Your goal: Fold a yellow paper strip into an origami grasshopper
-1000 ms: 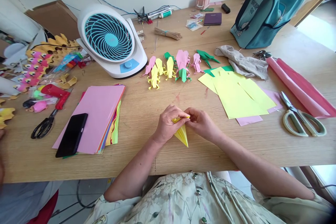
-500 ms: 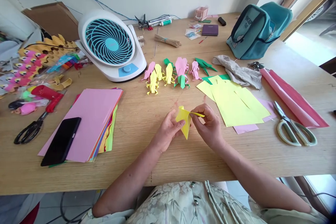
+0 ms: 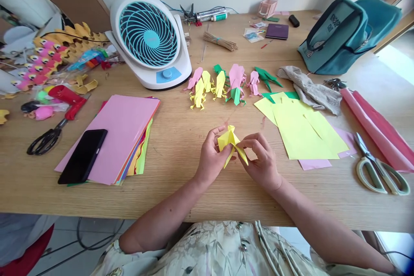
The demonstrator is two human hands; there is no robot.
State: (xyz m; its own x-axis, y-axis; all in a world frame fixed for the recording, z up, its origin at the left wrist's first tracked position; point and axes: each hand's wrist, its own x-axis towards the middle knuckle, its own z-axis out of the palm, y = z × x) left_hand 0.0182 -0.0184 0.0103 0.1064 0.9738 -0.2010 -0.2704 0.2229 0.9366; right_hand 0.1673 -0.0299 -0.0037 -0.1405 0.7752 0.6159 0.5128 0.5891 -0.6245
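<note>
A half-folded yellow paper figure (image 3: 230, 141) is held just above the wooden table (image 3: 181, 138) near its front edge. My left hand (image 3: 211, 158) grips its left side with thumb and fingers closed on the paper. My right hand (image 3: 262, 163) pinches a narrow flap at the lower right of the figure. Beyond my hands stands a row of finished folded paper insects (image 3: 223, 85) in yellow, pink and green.
Yellow sheets (image 3: 299, 127) lie to the right, with pale-handled scissors (image 3: 375, 166) and pink rolled paper (image 3: 377, 123). To the left sits a coloured paper stack (image 3: 126, 129) with a black phone (image 3: 83, 155) on it, black scissors (image 3: 45, 140), and a fan (image 3: 150, 41). A teal bag (image 3: 346, 34) stands at the back right.
The yellow figure was pressed low on the table, then lifted and turned. My right hand has pulled a narrow flap out and down to the right. The view shifted a little.
</note>
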